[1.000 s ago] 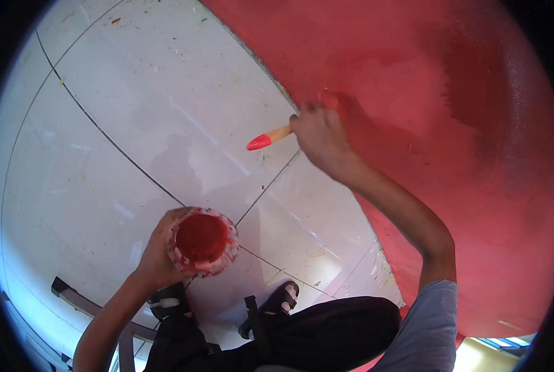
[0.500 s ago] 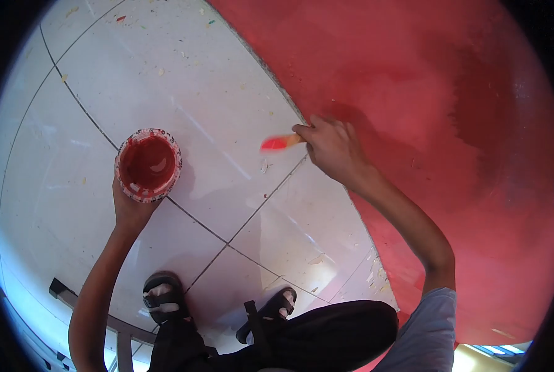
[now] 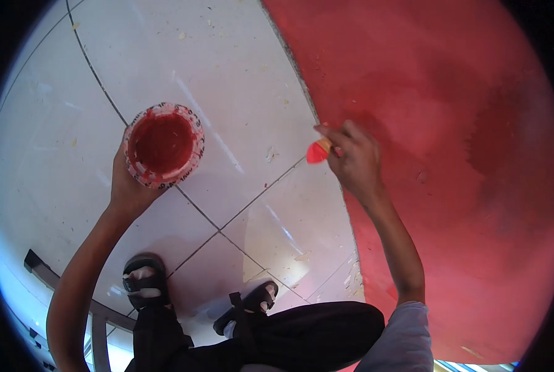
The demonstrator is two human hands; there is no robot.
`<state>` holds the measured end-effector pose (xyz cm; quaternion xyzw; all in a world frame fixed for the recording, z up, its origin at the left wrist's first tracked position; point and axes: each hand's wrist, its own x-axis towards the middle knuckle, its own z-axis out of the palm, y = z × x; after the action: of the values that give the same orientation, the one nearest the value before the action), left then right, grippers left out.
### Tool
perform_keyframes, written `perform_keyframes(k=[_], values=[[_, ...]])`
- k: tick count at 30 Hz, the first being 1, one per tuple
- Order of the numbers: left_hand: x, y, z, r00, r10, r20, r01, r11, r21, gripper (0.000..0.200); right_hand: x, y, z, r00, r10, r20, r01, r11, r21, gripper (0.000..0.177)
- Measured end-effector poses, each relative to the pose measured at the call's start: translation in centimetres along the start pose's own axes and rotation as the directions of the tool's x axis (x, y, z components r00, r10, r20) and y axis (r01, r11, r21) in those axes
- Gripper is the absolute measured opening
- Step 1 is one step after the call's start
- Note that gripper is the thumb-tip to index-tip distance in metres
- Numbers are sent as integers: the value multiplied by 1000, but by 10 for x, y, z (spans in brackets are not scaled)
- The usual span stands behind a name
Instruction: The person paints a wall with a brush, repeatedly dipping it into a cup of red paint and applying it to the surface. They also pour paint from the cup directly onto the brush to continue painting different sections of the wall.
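Observation:
My left hand [image 3: 128,186] is closed around a paint tub [image 3: 189,167], its pale rim smeared with red and its inside coated in red paint. Between the fingers of my right hand [image 3: 356,158] is a paintbrush [image 3: 318,150] with bright red bristles and a light wooden handle, mostly hidden by the hand. The bristles point left, over the edge where the white tiles meet the red wall [image 3: 438,204]. Darker, wet-looking patches show on that wall to the right of the hand.
White floor tiles [image 3: 240,118] carry scattered paint flakes [image 3: 354,282], thickest along the foot of the wall. My sandalled feet [image 3: 145,282] stand on the tiles. A dark metal frame [image 3: 100,310] is at lower left, beside my left forearm.
The paint tub has moved up and to the right, appearing larger. My right hand has shifted right with the paintbrush, and its bristles now look shorter and turned. The camera view has shifted slightly.

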<state>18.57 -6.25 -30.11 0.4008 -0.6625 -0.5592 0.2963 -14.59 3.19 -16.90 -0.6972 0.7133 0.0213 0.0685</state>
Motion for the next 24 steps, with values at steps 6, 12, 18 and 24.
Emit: perform_keyframes(k=[6, 12, 18, 24], values=[[5, 11, 14, 997, -11, 74, 21, 990, -140, 80, 27, 14, -79, 724, -268, -635, 80, 948, -309, 39], [7, 20, 22, 994, -13, 109, 31, 986, -164, 79, 5, 22, -9, 988, -96, -119, 81, 989, -120, 39], [-6, 19, 38, 993, 73, 90, -56, 983, -177, 81, -11, -25, -27, 907, 219, -361, 10, 844, 537, 28], [5, 62, 55, 972, 87, 216, -54, 986, -155, 78, -52, -42, -61, 867, 490, -96, -30, 243, 970, 33]])
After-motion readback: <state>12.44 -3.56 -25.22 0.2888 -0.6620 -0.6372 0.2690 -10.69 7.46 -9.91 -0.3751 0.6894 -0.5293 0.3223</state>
